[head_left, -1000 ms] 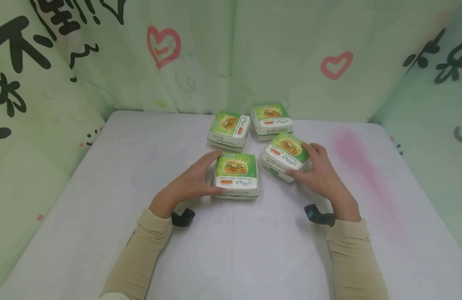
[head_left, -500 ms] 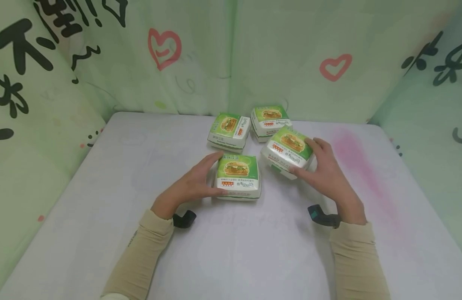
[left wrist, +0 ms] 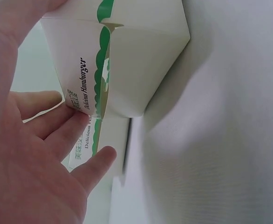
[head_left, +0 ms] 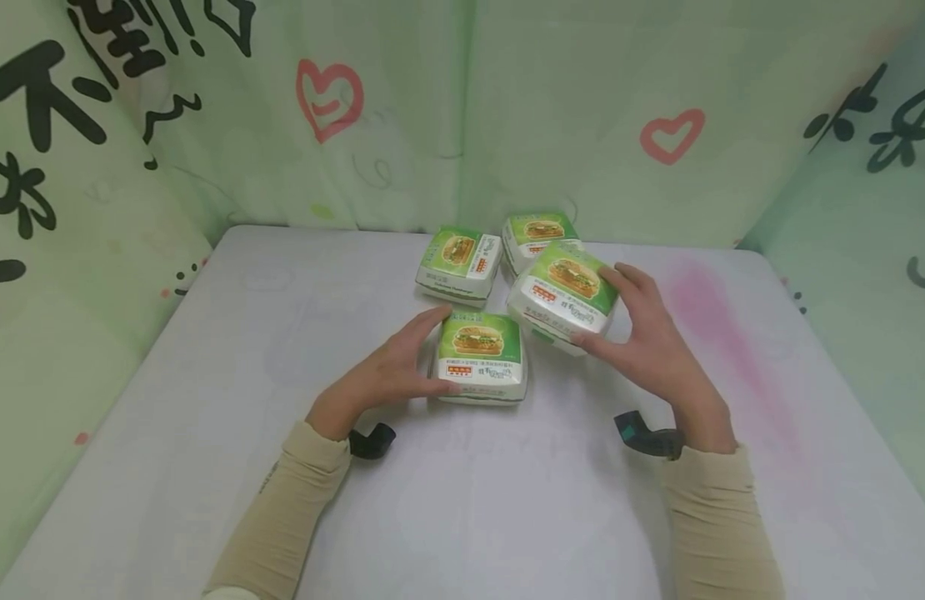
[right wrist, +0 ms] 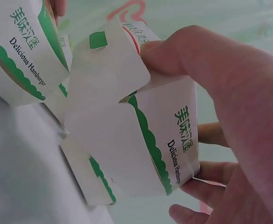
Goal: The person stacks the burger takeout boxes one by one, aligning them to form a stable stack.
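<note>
Green patterned curtain (head_left: 507, 108) surrounding white tabletop (head_left: 462, 500) on far and side edges. Four green-and-white burger boxes clustering centre-far. Right box (head_left: 563, 293) now rising off tabletop, tilting, drifting left toward far boxes; a second ago resting flat, so lifting is under way. Its near-square lid pointing up and toward viewer, long axis unclear. Right hand (head_left: 646, 337) gripping it, fingers curling round side. Left hand (head_left: 387, 375) steadying near box (head_left: 481, 357), fingers relaxed against its left wall.
</note>
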Tool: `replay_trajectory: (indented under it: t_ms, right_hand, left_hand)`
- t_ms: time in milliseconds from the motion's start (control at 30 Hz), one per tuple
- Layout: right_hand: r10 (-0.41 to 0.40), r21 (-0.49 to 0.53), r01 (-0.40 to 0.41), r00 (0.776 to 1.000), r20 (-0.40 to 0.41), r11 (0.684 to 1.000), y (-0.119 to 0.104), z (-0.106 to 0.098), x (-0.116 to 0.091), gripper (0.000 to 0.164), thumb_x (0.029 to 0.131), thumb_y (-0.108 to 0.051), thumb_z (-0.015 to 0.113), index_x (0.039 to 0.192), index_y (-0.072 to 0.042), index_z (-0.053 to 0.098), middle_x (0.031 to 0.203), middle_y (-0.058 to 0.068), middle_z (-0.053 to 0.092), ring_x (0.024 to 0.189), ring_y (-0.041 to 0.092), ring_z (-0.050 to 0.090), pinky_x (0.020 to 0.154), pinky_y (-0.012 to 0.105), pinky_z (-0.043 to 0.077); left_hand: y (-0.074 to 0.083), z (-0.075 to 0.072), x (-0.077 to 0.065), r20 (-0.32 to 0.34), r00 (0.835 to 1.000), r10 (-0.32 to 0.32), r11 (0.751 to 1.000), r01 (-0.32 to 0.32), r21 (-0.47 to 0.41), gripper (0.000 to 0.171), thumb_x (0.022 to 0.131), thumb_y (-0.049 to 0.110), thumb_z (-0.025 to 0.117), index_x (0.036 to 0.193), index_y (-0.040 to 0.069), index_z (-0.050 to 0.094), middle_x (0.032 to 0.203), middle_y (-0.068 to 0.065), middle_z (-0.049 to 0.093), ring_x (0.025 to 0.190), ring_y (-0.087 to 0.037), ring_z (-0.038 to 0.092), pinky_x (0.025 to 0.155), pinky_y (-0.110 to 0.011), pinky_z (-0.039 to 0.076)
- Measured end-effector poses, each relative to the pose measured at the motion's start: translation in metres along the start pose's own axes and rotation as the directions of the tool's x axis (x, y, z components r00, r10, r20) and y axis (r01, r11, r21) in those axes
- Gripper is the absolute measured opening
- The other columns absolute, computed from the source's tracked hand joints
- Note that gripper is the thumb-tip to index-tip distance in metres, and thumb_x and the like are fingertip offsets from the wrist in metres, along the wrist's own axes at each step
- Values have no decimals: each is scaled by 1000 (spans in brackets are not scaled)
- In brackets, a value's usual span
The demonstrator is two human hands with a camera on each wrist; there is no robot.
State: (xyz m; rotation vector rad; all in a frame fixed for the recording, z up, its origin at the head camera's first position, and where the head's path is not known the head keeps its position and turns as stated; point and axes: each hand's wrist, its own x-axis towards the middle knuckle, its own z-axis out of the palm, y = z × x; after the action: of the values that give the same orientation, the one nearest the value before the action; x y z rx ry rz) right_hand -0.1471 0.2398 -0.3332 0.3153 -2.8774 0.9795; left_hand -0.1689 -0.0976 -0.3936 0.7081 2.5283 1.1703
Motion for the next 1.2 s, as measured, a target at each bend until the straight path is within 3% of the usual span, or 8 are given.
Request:
replay_trajectory:
  t_ms: [500,1200]
  right_hand:
    - [-213,58,211,977,26,976,-22,10,3,88,80,-27,82,154,-19,34,161,6,23,144,29,29,112,59,35]
    - [-342,113,328,926,157,938,-39,23,8,87,80,-30,82,153,-20,35,161,6,23,145,27,29,113,58,34]
  left_hand:
    - [0,4,0,3,1000,-31,999,31,-24,110,74,49,84,159,24,18,164,2,22,153,-20,19,123,-46,23]
    - [-3,4,2,-28,1000,-9,995,6,-100,109,69,45,88,156,29,24,160,8,30,151,-16,23,122,-47,25]
